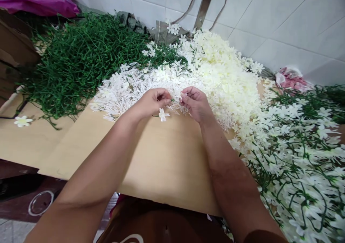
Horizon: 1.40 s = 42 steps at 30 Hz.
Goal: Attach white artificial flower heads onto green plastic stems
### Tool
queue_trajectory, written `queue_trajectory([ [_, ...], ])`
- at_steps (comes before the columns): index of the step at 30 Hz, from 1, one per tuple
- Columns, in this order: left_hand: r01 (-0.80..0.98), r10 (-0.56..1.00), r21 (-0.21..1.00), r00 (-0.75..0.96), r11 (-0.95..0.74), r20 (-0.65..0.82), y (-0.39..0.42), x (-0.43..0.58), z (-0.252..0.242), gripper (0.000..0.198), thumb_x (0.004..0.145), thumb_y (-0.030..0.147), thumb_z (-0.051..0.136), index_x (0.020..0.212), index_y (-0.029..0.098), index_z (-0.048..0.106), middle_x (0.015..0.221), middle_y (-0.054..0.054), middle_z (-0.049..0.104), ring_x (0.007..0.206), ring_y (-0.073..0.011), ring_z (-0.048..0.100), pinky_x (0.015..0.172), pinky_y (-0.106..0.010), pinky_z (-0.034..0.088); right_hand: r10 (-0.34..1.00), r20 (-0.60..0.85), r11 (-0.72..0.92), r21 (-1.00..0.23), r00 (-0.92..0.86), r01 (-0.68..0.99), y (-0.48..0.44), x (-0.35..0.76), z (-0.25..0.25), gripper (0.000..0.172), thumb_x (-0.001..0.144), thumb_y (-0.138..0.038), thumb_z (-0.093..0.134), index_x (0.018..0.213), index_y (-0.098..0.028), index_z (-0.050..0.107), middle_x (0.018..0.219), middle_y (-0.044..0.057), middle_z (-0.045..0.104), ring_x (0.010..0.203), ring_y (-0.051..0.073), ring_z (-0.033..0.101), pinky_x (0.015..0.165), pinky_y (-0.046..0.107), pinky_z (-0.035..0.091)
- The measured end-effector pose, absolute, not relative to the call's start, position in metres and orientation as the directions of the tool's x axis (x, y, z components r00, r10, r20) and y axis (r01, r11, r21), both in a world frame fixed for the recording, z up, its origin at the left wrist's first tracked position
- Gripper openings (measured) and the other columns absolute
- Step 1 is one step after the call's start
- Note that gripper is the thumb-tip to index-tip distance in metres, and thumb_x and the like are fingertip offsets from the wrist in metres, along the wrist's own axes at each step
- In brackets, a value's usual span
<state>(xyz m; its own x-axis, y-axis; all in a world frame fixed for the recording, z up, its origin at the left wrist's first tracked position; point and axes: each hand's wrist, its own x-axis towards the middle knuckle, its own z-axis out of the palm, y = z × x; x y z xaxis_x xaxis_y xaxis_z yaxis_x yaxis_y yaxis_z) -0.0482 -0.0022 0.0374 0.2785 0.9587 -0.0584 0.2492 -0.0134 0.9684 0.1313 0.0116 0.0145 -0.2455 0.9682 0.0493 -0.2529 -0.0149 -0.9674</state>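
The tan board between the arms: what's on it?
White strands and cream blossoms are heaped on the board; a white flower shows by the left hand. What's under the heaps is covered.

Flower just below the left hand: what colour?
The flower is white, best seen in the head view.

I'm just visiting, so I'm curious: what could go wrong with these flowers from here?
The right hand pinches a small white piece; it could slip and be hard to find among the white strands just beyond. A white flower shows just below the left hand, so a careless move might knock or bend it. The green stems lie in a tangled heap, so pulling one out could drag others along.
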Motion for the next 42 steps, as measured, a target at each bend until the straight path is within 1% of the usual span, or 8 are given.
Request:
queue_trajectory([
  [4, 0.171, 0.952, 0.983, 0.284, 0.069, -0.117, -0.001, -0.045, 0.034, 0.006, 0.067, 0.013, 0.061, 0.069, 0.014, 0.056, 0.057, 0.004, 0.049, 0.050, -0.0063, 0.041, 0.050, -0.021, 0.031, 0.952, -0.021, -0.108, -0.957, -0.306, -0.270, 0.011, 0.128, 0.002, 0.041, 0.055, -0.045, 0.087, 0.073, -0.020, 0.060, 0.058, -0.007, 0.060, 0.054, 0.005, 0.054, 0.053, 0.018, 0.046],
  [10, 0.119, 0.961, 0.988, 0.247, 0.095, -0.122, 0.002, -0.047, 0.030, 0.009, 0.065, 0.009, 0.058, 0.071, 0.014, 0.056, 0.052, 0.007, 0.045, 0.046, -0.0046, 0.036, 0.046, -0.019, 0.027, 0.956, -0.044, -0.128, -0.953, -0.291, -0.276, 0.011, 0.129, 0.002, 0.042, 0.053, -0.046, 0.088, 0.071, -0.020, 0.060, 0.060, -0.006, 0.063, 0.054, 0.006, 0.056, 0.055, 0.019, 0.047],
  [18, 0.096, 0.970, 0.993, 0.222, 0.074, -0.094, 0.003, -0.047, 0.027, 0.009, 0.064, 0.013, 0.063, 0.071, 0.014, 0.057, 0.053, 0.006, 0.049, 0.045, -0.0044, 0.037, 0.046, -0.019, 0.027, 0.979, 0.051, 0.020, -0.987, -0.197, -0.159, 0.009, 0.121, 0.002, 0.044, 0.054, -0.051, 0.085, 0.072, -0.019, 0.061, 0.055, -0.007, 0.058, 0.051, 0.005, 0.052, 0.052, 0.019, 0.043],
  [26, 0.045, 0.967, 0.995, 0.233, 0.092, -0.100, 0.003, -0.048, 0.026, 0.011, 0.064, 0.015, 0.066, 0.070, 0.015, 0.056, 0.053, 0.005, 0.048, 0.046, -0.0049, 0.036, 0.047, -0.020, 0.027, 0.982, 0.086, 0.054, -0.981, -0.168, -0.189, 0.008, 0.120, 0.000, 0.043, 0.058, -0.052, 0.083, 0.074, -0.021, 0.058, 0.058, -0.006, 0.058, 0.053, 0.006, 0.053, 0.056, 0.021, 0.046],
  [31, 0.052, 0.964, 0.993, 0.241, 0.103, -0.112, 0.002, -0.048, 0.028, 0.011, 0.065, 0.015, 0.066, 0.070, 0.015, 0.056, 0.053, 0.006, 0.048, 0.045, -0.0043, 0.035, 0.047, -0.021, 0.026, 0.983, 0.125, 0.114, -0.990, -0.138, -0.086, 0.007, 0.119, 0.000, 0.046, 0.058, -0.058, 0.080, 0.074, -0.021, 0.057, 0.059, -0.005, 0.058, 0.054, 0.008, 0.053, 0.055, 0.023, 0.045],
  [34, 0.051, 0.969, 0.996, 0.232, 0.070, -0.080, 0.002, -0.048, 0.026, 0.013, 0.066, 0.018, 0.068, 0.071, 0.014, 0.057, 0.055, 0.005, 0.050, 0.048, -0.0048, 0.039, 0.048, -0.021, 0.028, 0.981, 0.155, 0.154, -0.988, -0.118, -0.022, 0.006, 0.118, 0.003, 0.048, 0.058, -0.061, 0.079, 0.074, -0.022, 0.056, 0.060, -0.005, 0.057, 0.053, 0.008, 0.053, 0.054, 0.024, 0.046],
  [39, -0.011, 0.968, 0.998, 0.246, 0.055, -0.050, 0.003, -0.048, 0.024, 0.017, 0.069, 0.025, 0.069, 0.074, 0.014, 0.058, 0.064, 0.002, 0.056, 0.058, -0.0080, 0.050, 0.056, -0.021, 0.038, 0.978, 0.174, 0.171, -0.985, -0.119, -0.028, 0.003, 0.116, 0.007, 0.046, 0.057, -0.057, 0.081, 0.077, -0.021, 0.058, 0.060, -0.006, 0.055, 0.053, 0.008, 0.050, 0.055, 0.024, 0.045],
  [42, -0.011, 0.969, 0.999, 0.247, 0.035, -0.032, 0.004, -0.048, 0.022, 0.016, 0.072, 0.026, 0.068, 0.072, 0.014, 0.057, 0.061, 0.003, 0.053, 0.056, -0.0071, 0.047, 0.053, -0.020, 0.036, 0.976, 0.177, 0.178, -0.984, -0.124, -0.002, 0.002, 0.115, 0.007, 0.041, 0.059, -0.053, 0.081, 0.074, -0.021, 0.059, 0.060, -0.006, 0.054, 0.054, 0.007, 0.047, 0.055, 0.024, 0.044],
])
